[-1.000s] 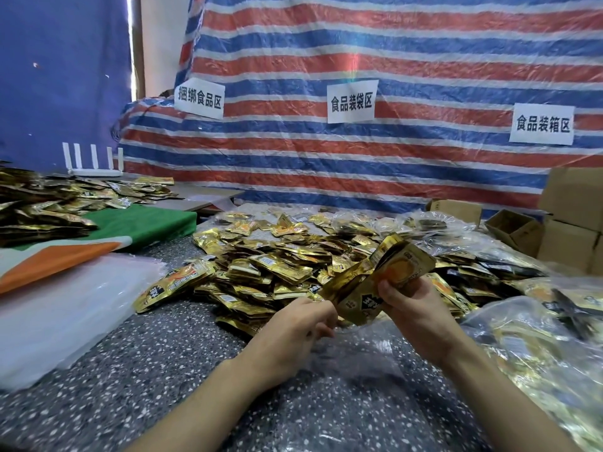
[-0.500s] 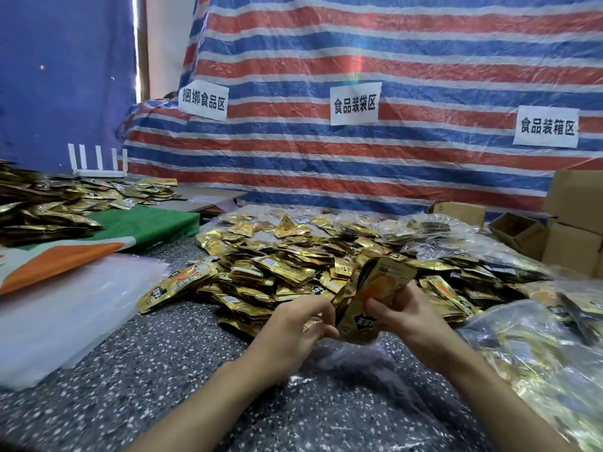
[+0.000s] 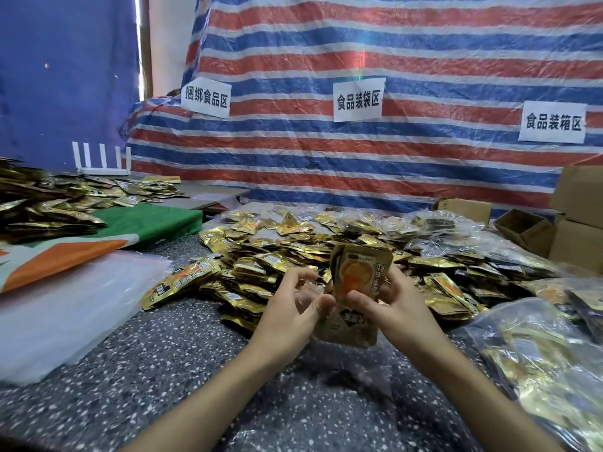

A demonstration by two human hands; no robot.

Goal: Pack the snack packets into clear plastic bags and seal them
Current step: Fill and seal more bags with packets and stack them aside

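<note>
A small bundle of snack packets (image 3: 359,269) stands upright between the two hands, above the near edge of the speckled worktop (image 3: 163,353) and just in front of the loose pile of packets (image 3: 277,256). The right hand (image 3: 394,311) has its grip clamped on the bundle, thumb across the printed front and fingers behind, which I'd guess keeps the packets squared together so they go down as one.

The left hand (image 3: 287,314) sits close beside it with fingers curled. Its grip looks pinched on the edge of a clear plastic bag (image 3: 346,337), probably to keep the mouth open, though the film is faint and hard to trace. The lower half of the bundle looks hazy, as if already behind that film, so I take it the packets are partway in and sealing is yet to come.

The front packet is gold foil with rounded top corners, an orange-yellow picture in the middle and a dark label lower down. It looks thin and slippery.

A stack of empty clear bags (image 3: 65,308) lies to the left within reach, filled bags (image 3: 538,353) to the right, and cardboard boxes (image 3: 577,223) beyond.
</note>
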